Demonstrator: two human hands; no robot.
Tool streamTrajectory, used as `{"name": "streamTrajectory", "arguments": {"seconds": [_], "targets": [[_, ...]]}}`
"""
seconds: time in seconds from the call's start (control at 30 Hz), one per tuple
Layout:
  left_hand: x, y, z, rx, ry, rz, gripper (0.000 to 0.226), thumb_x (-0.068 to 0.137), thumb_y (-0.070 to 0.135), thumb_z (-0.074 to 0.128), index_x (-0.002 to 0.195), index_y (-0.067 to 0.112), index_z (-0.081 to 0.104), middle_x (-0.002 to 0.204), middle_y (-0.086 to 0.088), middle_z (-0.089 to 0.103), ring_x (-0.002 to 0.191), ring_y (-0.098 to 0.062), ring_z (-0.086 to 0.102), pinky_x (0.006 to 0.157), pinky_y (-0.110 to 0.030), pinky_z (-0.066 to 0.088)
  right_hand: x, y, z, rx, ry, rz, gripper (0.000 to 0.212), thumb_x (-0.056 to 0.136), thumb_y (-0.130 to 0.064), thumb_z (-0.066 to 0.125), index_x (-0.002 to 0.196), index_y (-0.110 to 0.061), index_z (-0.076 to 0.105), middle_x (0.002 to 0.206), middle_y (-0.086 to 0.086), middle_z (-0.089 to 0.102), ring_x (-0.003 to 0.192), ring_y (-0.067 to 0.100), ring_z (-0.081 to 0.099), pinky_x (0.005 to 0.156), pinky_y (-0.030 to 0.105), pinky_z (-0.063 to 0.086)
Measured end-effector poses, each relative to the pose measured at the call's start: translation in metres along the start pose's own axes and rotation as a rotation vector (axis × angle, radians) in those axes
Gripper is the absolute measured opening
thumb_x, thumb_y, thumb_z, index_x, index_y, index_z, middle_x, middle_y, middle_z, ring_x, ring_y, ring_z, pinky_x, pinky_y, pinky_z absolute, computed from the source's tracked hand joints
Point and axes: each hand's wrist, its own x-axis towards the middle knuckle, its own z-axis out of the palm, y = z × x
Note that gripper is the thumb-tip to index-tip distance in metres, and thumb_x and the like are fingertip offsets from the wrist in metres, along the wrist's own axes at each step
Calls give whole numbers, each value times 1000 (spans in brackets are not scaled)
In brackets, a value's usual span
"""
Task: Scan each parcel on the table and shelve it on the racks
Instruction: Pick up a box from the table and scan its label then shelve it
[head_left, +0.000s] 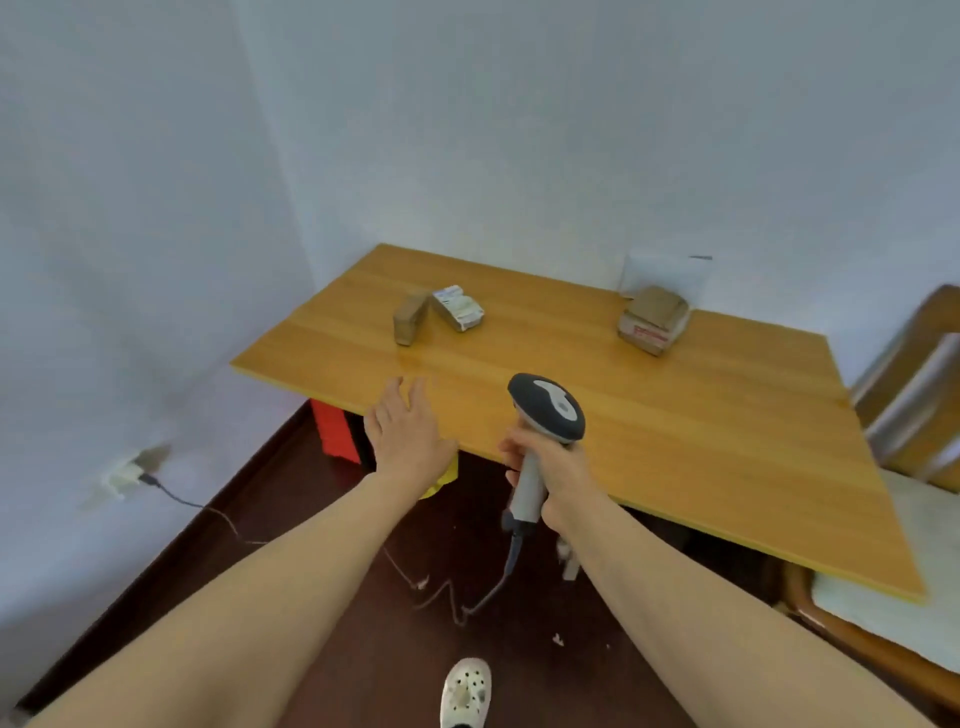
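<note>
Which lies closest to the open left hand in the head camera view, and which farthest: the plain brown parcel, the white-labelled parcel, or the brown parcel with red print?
1. Plain brown cardboard parcel: straight ahead of the left hand, near the table's left end.
2. White-labelled parcel: touching the first, just to its right.
3. Brown parcel with red print: far right, by the wall.

Wood, cardboard and plastic, as I see them

My honey-coloured wooden table top (675, 441) looks smooth and faintly glossy; the three brown cardboard parcels (653, 319) look matt, one with a white paper label (457, 304); the grey-and-white handheld scanner (548, 410) is smooth plastic.
</note>
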Motion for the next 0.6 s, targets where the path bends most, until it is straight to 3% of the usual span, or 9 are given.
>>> {"name": "streamTrajectory", "arguments": {"seconds": [0.17, 0.3, 0.6], "targets": [[83, 67, 31, -26, -133, 138, 89, 87, 39, 64, 151, 13, 8, 154, -13, 1, 144, -35, 6, 117, -45, 10, 63, -58, -30, 103, 161, 25, 5, 88, -12, 68, 88, -8, 65, 74, 11, 68, 61, 20, 61, 59, 32, 49], [140, 111, 50, -45, -180, 240, 88, 86, 39, 65, 151, 13, 11, 154, -13, 3, 143, -35, 9, 116, -44, 12, 104, -94, -52, 194, 214, 16, 18, 88, -19, 69, 102, -7, 64, 78, 14, 70, 59, 22, 65, 58, 32, 53], [201, 205, 116, -58, -356, 368, 93, 82, 41, 68, 150, 12, 12, 151, -13, 8, 138, -36, 17, 114, -43, 17, 176, -123, -128, 320, 414, 80, 14, 88, -19, 68, 95, -9, 62, 77, 12, 69, 55, 20, 63, 50, 27, 47]]}}
